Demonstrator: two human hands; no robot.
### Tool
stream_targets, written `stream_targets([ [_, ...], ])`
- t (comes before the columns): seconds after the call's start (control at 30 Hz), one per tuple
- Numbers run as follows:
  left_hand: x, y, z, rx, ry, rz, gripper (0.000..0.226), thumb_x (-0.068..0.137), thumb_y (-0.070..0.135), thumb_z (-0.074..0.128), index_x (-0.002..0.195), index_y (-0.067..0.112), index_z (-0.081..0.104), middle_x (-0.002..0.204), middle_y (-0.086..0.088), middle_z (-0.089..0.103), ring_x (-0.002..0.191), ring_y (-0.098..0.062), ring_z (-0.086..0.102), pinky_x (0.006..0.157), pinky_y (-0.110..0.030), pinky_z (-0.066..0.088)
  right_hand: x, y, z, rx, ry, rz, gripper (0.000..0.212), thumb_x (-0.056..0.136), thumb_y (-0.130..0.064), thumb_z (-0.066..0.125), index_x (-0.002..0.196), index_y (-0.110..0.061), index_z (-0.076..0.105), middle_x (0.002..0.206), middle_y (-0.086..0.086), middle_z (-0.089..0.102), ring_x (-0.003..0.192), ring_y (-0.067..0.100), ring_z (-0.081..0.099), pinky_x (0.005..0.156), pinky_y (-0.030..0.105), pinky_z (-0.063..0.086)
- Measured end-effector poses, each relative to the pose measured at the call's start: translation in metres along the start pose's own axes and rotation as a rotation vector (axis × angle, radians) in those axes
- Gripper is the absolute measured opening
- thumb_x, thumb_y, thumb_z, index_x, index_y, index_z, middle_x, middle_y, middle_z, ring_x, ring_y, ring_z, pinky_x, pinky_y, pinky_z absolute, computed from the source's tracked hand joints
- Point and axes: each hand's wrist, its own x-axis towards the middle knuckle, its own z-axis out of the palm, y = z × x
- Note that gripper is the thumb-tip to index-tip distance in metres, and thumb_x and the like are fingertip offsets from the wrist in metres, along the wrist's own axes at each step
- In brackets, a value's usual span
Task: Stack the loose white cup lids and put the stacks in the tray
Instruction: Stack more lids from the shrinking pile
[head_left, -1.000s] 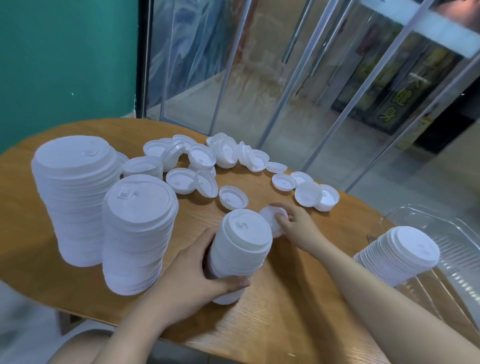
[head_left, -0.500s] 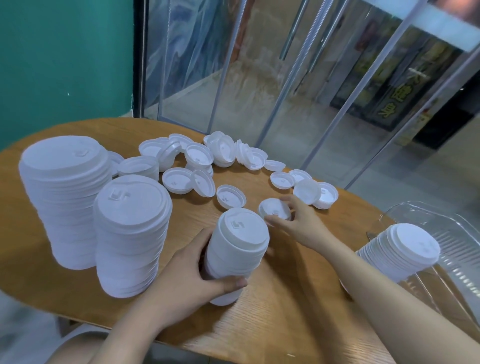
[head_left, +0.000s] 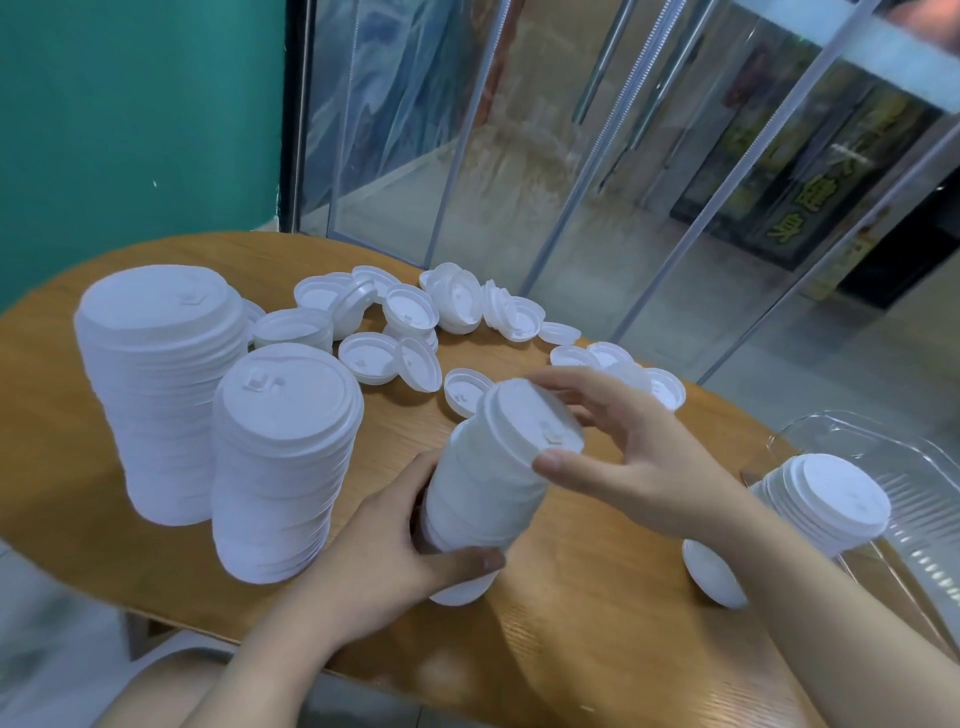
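My left hand (head_left: 384, 561) grips the lower part of a tilted stack of white cup lids (head_left: 483, 493) above the wooden table (head_left: 571, 649). My right hand (head_left: 639, 467) holds the top lid (head_left: 524, 421) on that stack, thumb at its near rim and fingers curled over its far rim. Several loose lids (head_left: 410, 312) lie scattered behind the stack, some upside down. At the right, a clear plastic tray (head_left: 924, 467) holds a leaning stack of lids (head_left: 826, 504), partly hidden by my right forearm.
Two tall lid stacks stand at the left: a big one (head_left: 161, 389) and a slimmer one (head_left: 280, 467) just beside my left hand. A glass wall (head_left: 519, 156) runs behind the table, with a teal wall (head_left: 130, 130) on the left.
My right hand picked a loose lid off the table and brought it back onto the top of the held stack. My left hand kept its grip on the stack, which now tilts to the right.
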Motion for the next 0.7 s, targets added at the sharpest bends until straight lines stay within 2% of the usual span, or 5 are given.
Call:
stream_targets([
  [0.13, -0.001, 0.001, -0.001, 0.005, -0.003, 0.001, 0.081, 0.072, 0.036, 0.094, 0.137, 0.054, 0.050, 0.129, 0.027, 0.065, 0.120, 0.003, 0.061, 0.100, -0.032, 0.051, -0.002, -0.004, 0.008, -0.112, -0.070, 0.011, 0.072, 0.083, -0.056, 0.075, 0.147, -0.036, 0.050, 0.141, -0.030, 0.055, 0.134, -0.004, 0.049, 0.108, 0.018, 0.041],
  [0.3, -0.002, 0.002, -0.001, 0.010, -0.004, -0.014, 0.078, 0.071, 0.039, 0.094, 0.133, 0.059, 0.050, 0.125, 0.029, 0.066, 0.116, 0.006, 0.061, 0.094, -0.025, 0.050, -0.002, -0.003, 0.012, -0.166, -0.125, 0.051, 0.073, 0.084, -0.062, 0.071, 0.148, -0.039, 0.047, 0.144, -0.028, 0.052, 0.136, -0.006, 0.045, 0.112, 0.025, 0.041],
  [0.4, -0.002, 0.003, -0.001, 0.005, -0.007, -0.017, 0.078, 0.071, 0.040, 0.094, 0.132, 0.059, 0.050, 0.124, 0.028, 0.066, 0.116, 0.006, 0.062, 0.096, -0.027, 0.051, 0.000, -0.002, 0.014, -0.148, -0.131, 0.074, 0.072, 0.084, -0.061, 0.071, 0.147, -0.037, 0.047, 0.142, -0.029, 0.053, 0.134, -0.008, 0.046, 0.112, 0.020, 0.041],
  [0.57, -0.003, 0.003, -0.002, -0.009, -0.011, -0.017, 0.079, 0.071, 0.038, 0.095, 0.134, 0.055, 0.051, 0.124, 0.024, 0.067, 0.116, 0.001, 0.063, 0.099, -0.035, 0.054, -0.001, 0.005, 0.021, -0.095, -0.127, 0.076, 0.073, 0.082, -0.068, 0.072, 0.145, -0.044, 0.046, 0.142, -0.025, 0.053, 0.135, 0.000, 0.049, 0.111, 0.030, 0.045],
  [0.7, -0.002, 0.003, -0.002, 0.005, -0.012, -0.005, 0.079, 0.072, 0.037, 0.094, 0.136, 0.051, 0.051, 0.125, 0.023, 0.067, 0.117, 0.000, 0.063, 0.100, -0.036, 0.054, -0.001, 0.005, 0.020, -0.069, -0.158, 0.069, 0.078, 0.078, -0.070, 0.074, 0.145, -0.047, 0.043, 0.143, -0.029, 0.051, 0.136, -0.002, 0.048, 0.111, 0.029, 0.044],
])
